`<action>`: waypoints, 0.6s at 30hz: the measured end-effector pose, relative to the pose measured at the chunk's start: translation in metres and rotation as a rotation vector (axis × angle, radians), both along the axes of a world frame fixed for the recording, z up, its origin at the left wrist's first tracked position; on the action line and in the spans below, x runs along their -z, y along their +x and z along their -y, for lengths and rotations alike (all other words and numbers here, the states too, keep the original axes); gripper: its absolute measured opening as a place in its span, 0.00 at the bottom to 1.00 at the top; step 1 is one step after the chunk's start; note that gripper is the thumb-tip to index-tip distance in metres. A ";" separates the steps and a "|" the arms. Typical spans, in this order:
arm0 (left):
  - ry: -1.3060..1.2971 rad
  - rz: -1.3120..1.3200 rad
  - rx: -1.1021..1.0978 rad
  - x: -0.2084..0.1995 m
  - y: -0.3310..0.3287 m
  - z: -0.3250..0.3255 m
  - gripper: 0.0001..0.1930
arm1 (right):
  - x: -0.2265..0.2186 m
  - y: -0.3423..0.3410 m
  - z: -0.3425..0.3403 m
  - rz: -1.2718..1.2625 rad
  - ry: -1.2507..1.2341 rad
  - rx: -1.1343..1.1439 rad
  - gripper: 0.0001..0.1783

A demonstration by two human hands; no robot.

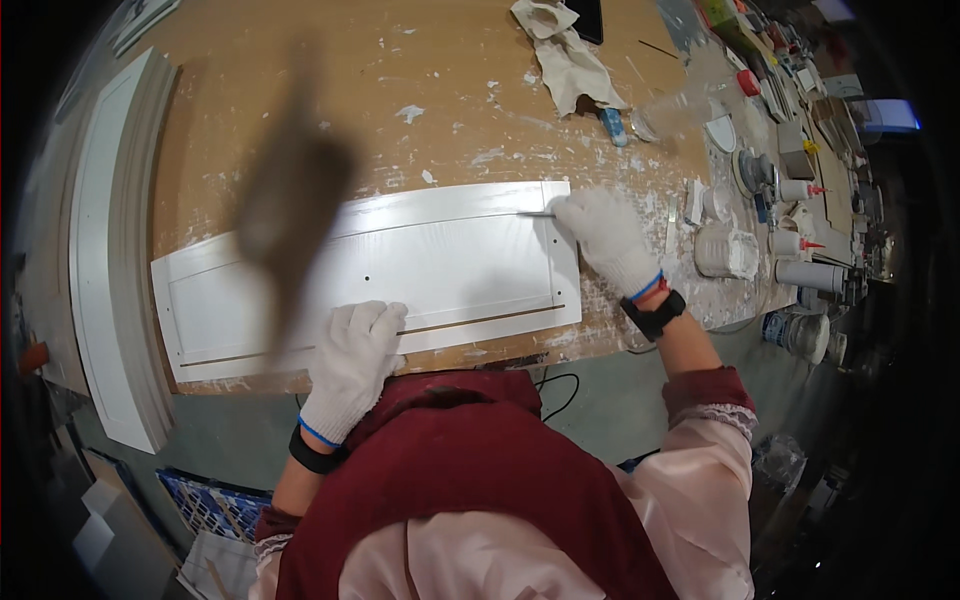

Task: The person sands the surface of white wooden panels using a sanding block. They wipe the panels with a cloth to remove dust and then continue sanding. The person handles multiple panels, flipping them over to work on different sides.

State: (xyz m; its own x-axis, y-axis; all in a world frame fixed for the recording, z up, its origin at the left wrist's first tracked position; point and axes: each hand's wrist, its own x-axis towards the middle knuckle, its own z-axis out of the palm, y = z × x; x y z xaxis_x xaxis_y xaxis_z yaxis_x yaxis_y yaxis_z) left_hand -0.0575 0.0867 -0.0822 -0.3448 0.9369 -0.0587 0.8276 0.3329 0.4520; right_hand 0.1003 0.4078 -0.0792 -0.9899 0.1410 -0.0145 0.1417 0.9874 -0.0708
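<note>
A long white panel (450, 265) with a raised frame lies on the worktable in front of me. Near its front edge, my left hand (352, 360), in a white knit glove, rests with its fingers laid on the surface. At the panel's right end, my right hand (608, 235), gloved the same way, closes round a thin dark tool (533, 214). Only the tool's slim end shows, lying over the far frame strip; its kind cannot be made out. A dark slot runs along the front strip, and a small dark hole (367, 278) marks the middle.
Several white panels stand stacked (115, 260) at the left. A blurred dark object (298, 190) hangs close to the camera, covering part of the panel. Crumpled cloth (570, 60), a clear bottle (680, 112), a white-crusted tub (725, 252) and red-tipped glue bottles (795, 243) occupy the right side.
</note>
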 end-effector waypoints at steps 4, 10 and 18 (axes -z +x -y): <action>-0.011 0.039 -0.016 0.001 0.000 0.004 0.33 | -0.009 0.061 0.037 0.139 -0.066 -0.129 0.11; 0.009 0.034 0.034 -0.002 -0.002 -0.002 0.31 | -0.017 0.073 0.051 0.260 -0.162 0.086 0.09; 0.005 0.010 0.057 -0.002 -0.002 -0.013 0.30 | 0.009 0.030 0.006 -0.112 -0.064 0.245 0.04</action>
